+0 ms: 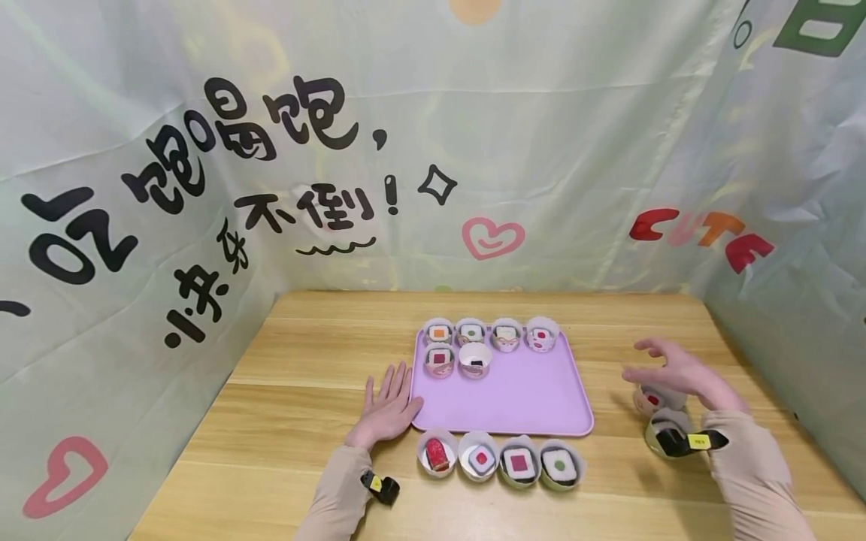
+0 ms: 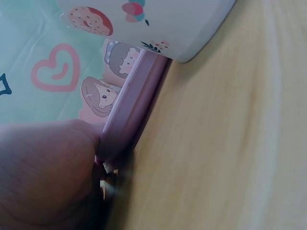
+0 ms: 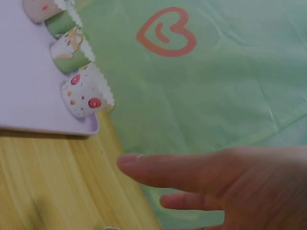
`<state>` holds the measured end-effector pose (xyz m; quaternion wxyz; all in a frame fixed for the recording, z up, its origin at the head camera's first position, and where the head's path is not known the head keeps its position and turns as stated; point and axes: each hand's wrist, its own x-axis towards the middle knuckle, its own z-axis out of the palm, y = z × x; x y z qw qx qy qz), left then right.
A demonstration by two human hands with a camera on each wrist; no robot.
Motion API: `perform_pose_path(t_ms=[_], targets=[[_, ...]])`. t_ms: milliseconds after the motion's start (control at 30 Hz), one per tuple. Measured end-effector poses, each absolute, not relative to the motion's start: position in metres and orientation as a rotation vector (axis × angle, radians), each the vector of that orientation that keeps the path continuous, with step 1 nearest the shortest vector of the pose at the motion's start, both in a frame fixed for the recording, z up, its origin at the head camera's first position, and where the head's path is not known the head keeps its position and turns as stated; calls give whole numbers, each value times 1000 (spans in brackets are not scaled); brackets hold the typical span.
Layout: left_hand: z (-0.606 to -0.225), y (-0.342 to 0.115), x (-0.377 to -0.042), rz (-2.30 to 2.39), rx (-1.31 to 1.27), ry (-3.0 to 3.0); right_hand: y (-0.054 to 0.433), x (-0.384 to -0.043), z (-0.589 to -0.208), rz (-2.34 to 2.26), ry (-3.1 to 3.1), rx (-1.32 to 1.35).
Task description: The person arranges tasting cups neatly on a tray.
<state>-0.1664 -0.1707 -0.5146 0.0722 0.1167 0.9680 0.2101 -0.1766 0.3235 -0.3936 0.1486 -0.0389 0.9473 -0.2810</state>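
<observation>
In the head view my left hand (image 1: 387,413) lies flat on the table with fingers spread, its thumb against the left rim of a lilac tray (image 1: 501,402). Several paper baking cups stand on the tray's back and left part, each with a small sushi-like piece; one is a white cup (image 1: 475,353). My right hand (image 1: 683,372), fingers apart and holding nothing, hovers at the right over a pink-patterned cup (image 1: 647,403) and a greenish cup (image 1: 656,434). The hand and wrist strap partly hide both. In the right wrist view the right hand's fingers (image 3: 177,172) extend with nothing between them.
In front of the tray stands a row of several filled cups, among them one with a red piece (image 1: 437,454) and one with a green-dotted piece (image 1: 560,466). Printed cloth (image 1: 406,263) hangs behind and at both sides of the wooden table (image 1: 318,353).
</observation>
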Motion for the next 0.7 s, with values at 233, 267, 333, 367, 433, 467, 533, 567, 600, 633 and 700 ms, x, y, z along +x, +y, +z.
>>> perform_pose_path(t_ms=[233,267,333,367,433,467,533,567,600,633,700], targets=[[-517,-171,-167,630,355,2911,326,-178,-399,-703,2726,-148],[-516,-171,-167,622,352,2909,326,-178,-399,-702,2712,-141],[-516,-171,-167,625,350,2906,326,-178,-400,-711,2674,-122],[-516,-171,-166,635,352,2908,327,-177,-401,-709,2659,-110],[-515,-171,-166,644,350,2906,326,-177,-402,-707,2633,-85],[-515,-171,-166,644,347,2904,326,-177,-402,-704,2628,-77],[-514,-171,-166,654,347,2906,326,-178,-404,-702,2620,-64],[-514,-170,-165,659,349,2907,326,-178,-405,-705,2617,-66],[-513,-170,-165,661,350,2908,326,-178,-405,-708,2616,-68],[-513,-170,-165,662,351,2909,326,-178,-406,-718,2613,-75],[-513,-171,-165,662,354,2910,325,-178,-407,-733,2609,-96]])
